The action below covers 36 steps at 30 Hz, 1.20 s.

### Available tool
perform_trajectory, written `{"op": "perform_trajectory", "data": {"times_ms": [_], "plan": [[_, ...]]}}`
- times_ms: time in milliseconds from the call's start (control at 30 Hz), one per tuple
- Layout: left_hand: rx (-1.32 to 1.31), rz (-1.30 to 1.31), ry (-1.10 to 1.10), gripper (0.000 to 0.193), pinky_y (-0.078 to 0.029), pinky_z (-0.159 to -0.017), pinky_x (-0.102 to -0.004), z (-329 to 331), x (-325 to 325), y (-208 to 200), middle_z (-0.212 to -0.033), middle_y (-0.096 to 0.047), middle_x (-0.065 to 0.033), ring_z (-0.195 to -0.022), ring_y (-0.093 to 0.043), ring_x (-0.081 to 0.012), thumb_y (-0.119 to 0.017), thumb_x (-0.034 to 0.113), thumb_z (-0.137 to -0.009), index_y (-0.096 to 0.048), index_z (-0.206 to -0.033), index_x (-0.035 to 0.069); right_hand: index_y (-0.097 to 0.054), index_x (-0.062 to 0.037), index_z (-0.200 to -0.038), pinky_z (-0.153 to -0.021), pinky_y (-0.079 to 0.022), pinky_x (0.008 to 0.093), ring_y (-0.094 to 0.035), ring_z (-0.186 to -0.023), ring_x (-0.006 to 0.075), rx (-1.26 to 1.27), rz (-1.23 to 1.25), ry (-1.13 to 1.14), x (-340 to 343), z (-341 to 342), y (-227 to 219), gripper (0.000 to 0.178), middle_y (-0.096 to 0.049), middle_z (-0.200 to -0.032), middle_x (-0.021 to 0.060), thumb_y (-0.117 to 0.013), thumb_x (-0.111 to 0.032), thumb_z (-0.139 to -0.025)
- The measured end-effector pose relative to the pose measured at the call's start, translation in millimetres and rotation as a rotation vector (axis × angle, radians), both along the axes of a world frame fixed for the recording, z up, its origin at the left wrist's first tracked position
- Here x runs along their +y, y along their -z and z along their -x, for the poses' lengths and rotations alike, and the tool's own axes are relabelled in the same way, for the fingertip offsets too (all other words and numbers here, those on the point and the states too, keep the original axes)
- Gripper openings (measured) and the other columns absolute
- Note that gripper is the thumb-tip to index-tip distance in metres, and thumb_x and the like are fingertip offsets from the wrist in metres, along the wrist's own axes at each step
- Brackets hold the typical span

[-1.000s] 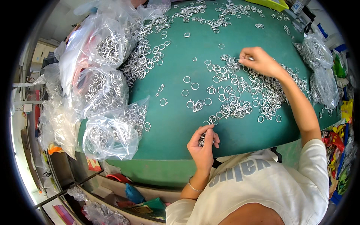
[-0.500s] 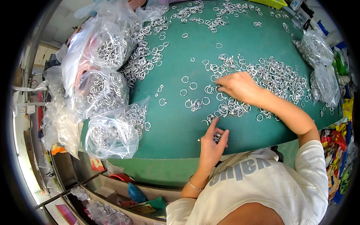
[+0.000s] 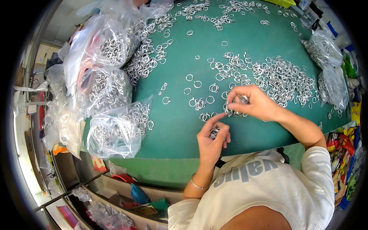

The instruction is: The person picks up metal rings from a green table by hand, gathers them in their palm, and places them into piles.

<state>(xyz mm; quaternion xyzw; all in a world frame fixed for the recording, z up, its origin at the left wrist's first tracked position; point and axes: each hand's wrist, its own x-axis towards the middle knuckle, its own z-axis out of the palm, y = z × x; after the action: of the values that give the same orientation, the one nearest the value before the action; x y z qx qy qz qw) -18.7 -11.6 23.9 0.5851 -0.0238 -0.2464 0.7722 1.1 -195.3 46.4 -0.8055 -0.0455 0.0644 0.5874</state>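
Observation:
My left hand [image 3: 210,142] is curled around several silver rings [image 3: 214,132] that show between its fingers and thumb. Its index finger reaches toward loose rings on the green table. Just beyond it, my right hand [image 3: 255,102] is bent, with silver rings [image 3: 244,99] tucked in its curled fingers. The right thumb and fingertips come down on more rings [image 3: 229,110] close to the left index fingertip; whether they pinch one there is hard to see. A dense pile of silver rings [image 3: 285,82] lies beyond and to the right of the right hand.
Clear plastic bags of rings [image 3: 111,90] line the table's left side, and more bags [image 3: 332,82] stand at the right edge. Rings are scattered along the far side of the green table [image 3: 172,130]. A yellow tray [image 3: 283,3] shows at the back. Below is an open drawer [image 3: 153,197].
My right hand has drawn back from the scattered rings toward my left hand, and rings now show in its fingers. My left hand has shifted slightly left, still holding its rings.

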Motion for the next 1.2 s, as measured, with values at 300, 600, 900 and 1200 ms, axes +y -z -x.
{"op": "perform_trajectory", "data": {"times_ms": [300, 600, 900, 1200], "plan": [[-0.027, 0.016, -0.166, 0.015, -0.035, -0.040, -0.0185, 2, 9, -3, -0.063, -0.053, -0.0040, -0.050, -0.049, -0.0088, -0.055, 0.005, -0.085, -0.060, -0.093, -0.005, -0.059, -0.0054, -0.099, -0.048, -0.038, 0.0322, -0.050, -0.049, 0.0204, -0.138, 0.214, 0.076, 4, 5, -22, 0.024, -0.053, -0.058, 0.0093, -0.063, -0.016, -0.078], [-0.340, -0.252, -0.691, 0.017, -0.032, -0.040, -0.0180, -13, 85, -39, -0.057, -0.051, -0.0032, -0.047, -0.045, -0.0071, -0.053, 0.009, -0.086, -0.059, -0.091, -0.007, -0.058, -0.0035, -0.086, -0.051, -0.042, 0.0401, -0.056, -0.058, 0.0327, -0.294, 0.770, 0.062, -9, 5, 26, 0.014, -0.059, -0.067, 0.0147, -0.062, -0.013, -0.076], [-0.058, 0.235, -0.655, 0.019, -0.031, -0.034, -0.0171, -21, 118, -47, -0.068, -0.047, -0.0035, -0.051, -0.045, -0.0097, -0.052, 0.013, -0.087, -0.056, -0.097, -0.003, -0.056, -0.0034, -0.082, -0.049, -0.040, 0.0393, -0.054, -0.053, 0.0315, -0.243, 0.746, 0.094, -9, 4, 26, 0.009, -0.056, -0.059, 0.0145, -0.060, -0.010, -0.077], [-0.122, 0.203, -0.569, 0.018, -0.030, -0.033, -0.0184, -15, 112, -51, -0.063, -0.048, -0.0044, -0.046, -0.044, -0.0107, -0.055, 0.009, -0.085, -0.058, -0.096, -0.004, -0.055, -0.0037, -0.082, -0.047, -0.039, 0.0391, -0.053, -0.050, 0.0318, -0.236, 0.727, 0.098, -8, 5, 27, 0.009, -0.054, -0.056, 0.0148, -0.060, -0.011, -0.078]]}}
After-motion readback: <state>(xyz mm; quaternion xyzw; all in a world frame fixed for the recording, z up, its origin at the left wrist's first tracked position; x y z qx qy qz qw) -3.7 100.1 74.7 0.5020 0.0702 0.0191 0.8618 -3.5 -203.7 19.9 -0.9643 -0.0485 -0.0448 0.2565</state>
